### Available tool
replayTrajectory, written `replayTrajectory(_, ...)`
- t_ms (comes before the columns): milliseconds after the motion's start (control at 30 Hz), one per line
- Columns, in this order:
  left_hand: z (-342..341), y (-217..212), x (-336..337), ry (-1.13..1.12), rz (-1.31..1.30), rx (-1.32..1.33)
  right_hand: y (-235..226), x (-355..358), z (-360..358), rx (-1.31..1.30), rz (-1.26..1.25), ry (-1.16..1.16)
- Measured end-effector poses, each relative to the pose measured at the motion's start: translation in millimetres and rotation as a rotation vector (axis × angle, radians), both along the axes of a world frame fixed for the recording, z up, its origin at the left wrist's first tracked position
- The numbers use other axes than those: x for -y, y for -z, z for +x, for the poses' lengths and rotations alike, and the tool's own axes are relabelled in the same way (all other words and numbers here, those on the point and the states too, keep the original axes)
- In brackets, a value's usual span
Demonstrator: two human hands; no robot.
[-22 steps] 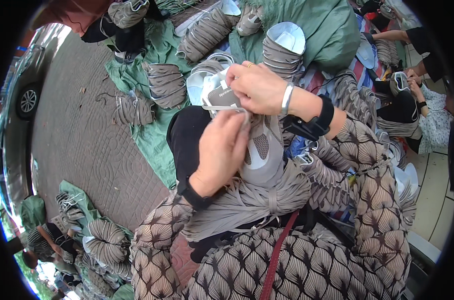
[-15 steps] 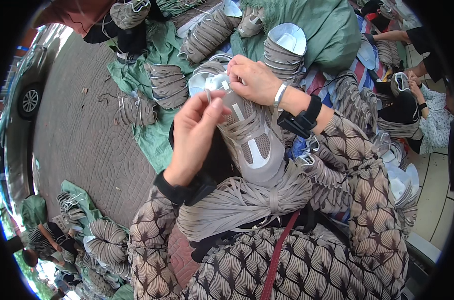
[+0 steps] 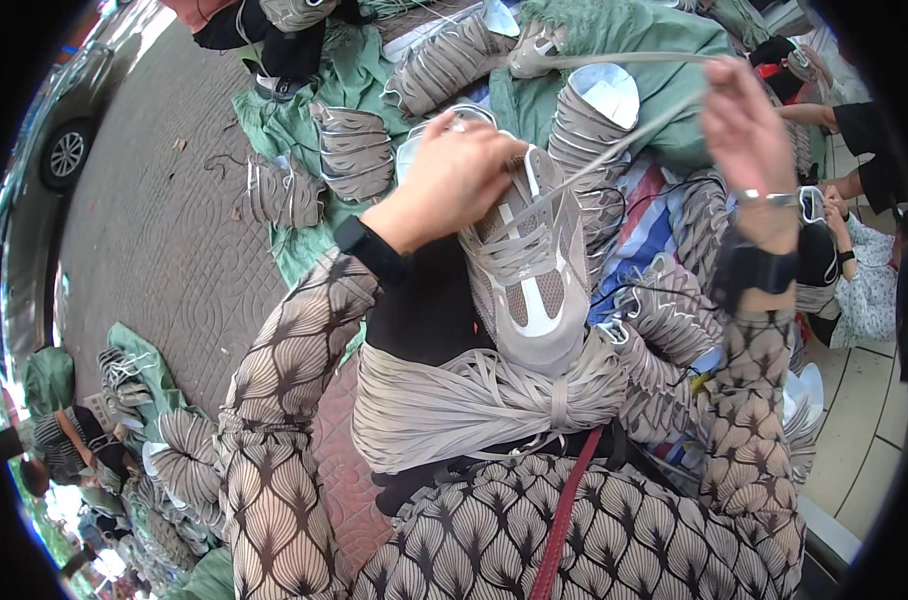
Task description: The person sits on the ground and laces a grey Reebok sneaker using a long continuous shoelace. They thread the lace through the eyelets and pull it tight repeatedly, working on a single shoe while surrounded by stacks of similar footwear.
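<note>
A grey-beige sneaker [image 3: 544, 290] with a white stripe rests on my lap, toe towards me. My left hand [image 3: 454, 180] is closed around its upper near the opening, covering part of the tongue and eyelets. Off to the right, my raised right hand [image 3: 744, 125], a little blurred, grips a flat grey shoelace [image 3: 624, 143]. The lace runs taut from the sneaker's upper eyelets to that hand, and another stretch of it trails leftwards above. A tied bundle of the same laces [image 3: 454, 405] lies on my lap beneath the toe.
Stacks of shoe uppers [image 3: 354, 155] lie on green sacking ahead, with another stack [image 3: 594, 115] beside a stuffed green sack [image 3: 674, 110]. More uppers [image 3: 664, 310] are heaped at my right. Other people sit at the right and upper left. A car [image 3: 34, 190] stands at far left.
My right hand has swung from the sneaker's top out to the right, drawing the lace taut. My left hand has moved up and forward onto the sneaker's upper.
</note>
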State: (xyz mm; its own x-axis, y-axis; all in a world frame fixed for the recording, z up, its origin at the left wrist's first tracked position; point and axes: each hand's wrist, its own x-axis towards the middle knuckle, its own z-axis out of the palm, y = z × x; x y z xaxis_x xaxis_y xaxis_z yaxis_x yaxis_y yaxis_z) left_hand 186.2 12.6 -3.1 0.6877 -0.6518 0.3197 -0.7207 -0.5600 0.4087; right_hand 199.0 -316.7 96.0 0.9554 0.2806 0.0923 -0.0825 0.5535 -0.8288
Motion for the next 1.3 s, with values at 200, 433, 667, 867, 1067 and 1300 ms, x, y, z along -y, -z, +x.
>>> replayTrajectory(200, 3.8, -0.5, 0.7, 0.078, 0.148, 0.415, 3.7, 194.9, 8.7, -0.153, 0.103, 0.37)
replayTrajectory(433, -25.4, -35.3, -42.8, 0.307, 0.251, -0.075, 43.3, 303.7, -51.8, -0.372, -0.22, 0.879)
replayTrajectory(667, -60.1, -22.3, -221.0, -0.053, 0.582, 0.114, 88.1, 439.7, -112.5, -0.435, 0.061, 0.639)
replayTrajectory(867, -155.6, 2.8, -375.7, -0.698, 0.348, -0.575, 100.4, 442.4, -144.9, -0.653, -0.009, 1.13)
replayTrajectory(1067, -232.6, -59.5, -430.6, -0.74, -0.769, -0.97, 103.8, 420.0, -148.2, -0.621, -0.295, 1.134)
replayTrajectory(1300, -280.8, -93.8, -456.4, -0.773, -0.643, -0.917, 98.2, 419.6, -148.8, -0.533, -0.267, 0.925)
